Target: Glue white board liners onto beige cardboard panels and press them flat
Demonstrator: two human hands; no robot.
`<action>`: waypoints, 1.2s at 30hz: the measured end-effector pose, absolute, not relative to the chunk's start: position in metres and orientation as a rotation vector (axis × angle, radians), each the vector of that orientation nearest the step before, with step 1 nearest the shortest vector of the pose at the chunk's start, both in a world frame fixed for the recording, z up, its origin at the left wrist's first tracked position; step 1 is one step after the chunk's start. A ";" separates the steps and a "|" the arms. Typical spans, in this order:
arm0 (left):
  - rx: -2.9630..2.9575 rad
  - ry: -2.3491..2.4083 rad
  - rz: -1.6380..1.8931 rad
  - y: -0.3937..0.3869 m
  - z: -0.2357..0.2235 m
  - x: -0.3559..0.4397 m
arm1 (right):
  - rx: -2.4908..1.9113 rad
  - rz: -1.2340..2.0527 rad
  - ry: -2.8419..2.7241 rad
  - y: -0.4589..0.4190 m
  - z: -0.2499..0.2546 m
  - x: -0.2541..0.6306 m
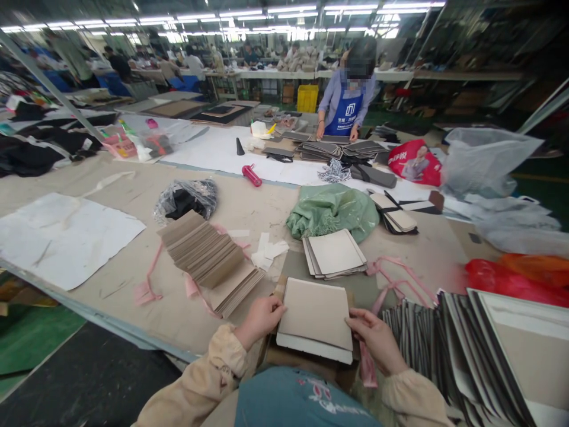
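In front of me at the table's edge lies a beige cardboard sheet (315, 311) on top of a white-edged panel (313, 349). My left hand (261, 319) pinches the sheet's left edge, fingers closed. At its right edge, the thumb and fingers of my right hand (376, 338) close on the same sheet. Just beyond is a small stack of pale panels (336, 254). Left of my hands, a long leaning row of brown cardboard sheets (207, 255) rests on the table. To the right stand many dark-and-white panels (471, 350) packed on edge.
A green plastic bag (333, 210), white paper scraps (269, 250) and pink strips (404, 273) lie around the work. A clear bag with black material (186, 200) sits further left. Across the table, a co-worker in a blue apron (344, 112) handles dark panels (315, 149).
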State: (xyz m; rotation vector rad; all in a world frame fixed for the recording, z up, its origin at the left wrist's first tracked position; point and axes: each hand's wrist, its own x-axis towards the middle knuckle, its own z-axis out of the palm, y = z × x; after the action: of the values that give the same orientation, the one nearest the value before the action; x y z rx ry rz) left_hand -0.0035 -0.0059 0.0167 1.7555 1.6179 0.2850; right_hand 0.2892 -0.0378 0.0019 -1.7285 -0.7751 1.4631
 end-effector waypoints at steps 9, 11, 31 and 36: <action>1.800 1.702 0.036 0.000 0.008 0.004 | -1.980 1.310 -1.139 -0.024 -0.010 0.288; 1.821 1.705 -0.014 0.001 0.010 0.005 | -2.037 1.247 -1.222 -0.021 -0.008 0.287; 1.909 1.737 -0.251 0.002 0.017 0.014 | -2.327 0.909 -1.770 -0.005 0.010 0.280; 1.921 1.743 -0.249 0.001 0.016 0.014 | -2.342 0.883 -1.867 -0.002 0.014 0.279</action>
State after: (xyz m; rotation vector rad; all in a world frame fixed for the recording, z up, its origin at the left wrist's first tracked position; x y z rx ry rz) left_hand 0.0141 0.0011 0.0163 1.9208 1.7425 -0.2490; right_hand 0.2787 -0.0023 0.0143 -2.3421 -1.8672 0.8827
